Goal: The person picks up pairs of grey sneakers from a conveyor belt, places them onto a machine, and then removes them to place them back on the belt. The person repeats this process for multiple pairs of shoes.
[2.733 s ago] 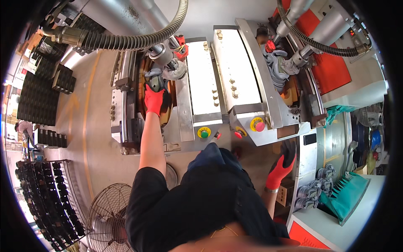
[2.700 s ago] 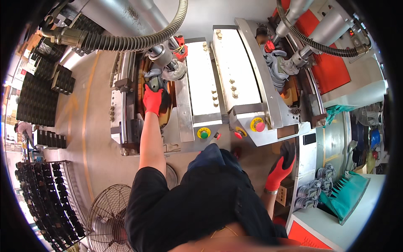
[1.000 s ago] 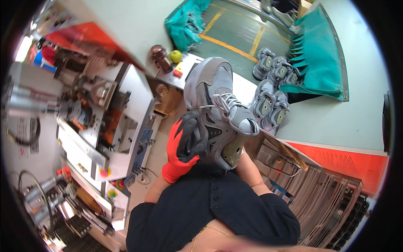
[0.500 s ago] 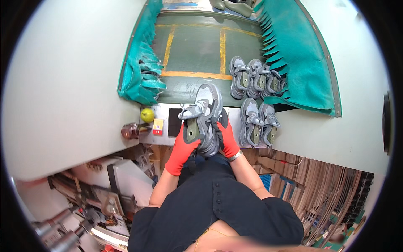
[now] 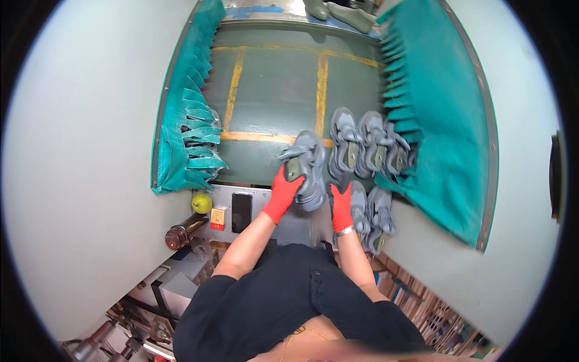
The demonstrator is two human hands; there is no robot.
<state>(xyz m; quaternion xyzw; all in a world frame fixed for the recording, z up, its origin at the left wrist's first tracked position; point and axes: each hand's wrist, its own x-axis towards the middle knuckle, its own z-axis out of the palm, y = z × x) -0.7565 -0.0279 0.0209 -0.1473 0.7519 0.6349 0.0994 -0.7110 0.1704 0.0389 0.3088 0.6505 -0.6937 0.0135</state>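
My left hand, in a red glove, grips a grey sneaker by its heel end, around the olive shoe last inside it. The sneaker is held over the near edge of the green conveyor belt, toe pointing away. To its right, my right hand, also red-gloved with dark fingertips, is open with thumb and fingers apart. It holds nothing and covers part of a grey sneaker on the metal ledge. Another sneaker lies just right of that one.
Several grey sneakers with lasts stand on the belt's right side. Slit teal curtains hang on both sides. A phone, a small box, a yellow-green fruit and a brown bottle sit at left. Olive lasts lie beyond.
The sneaker has moved forward toward the belt in my left hand. My right hand has let go of it and moved right, beside the sneakers on the ledge. The view has shifted.
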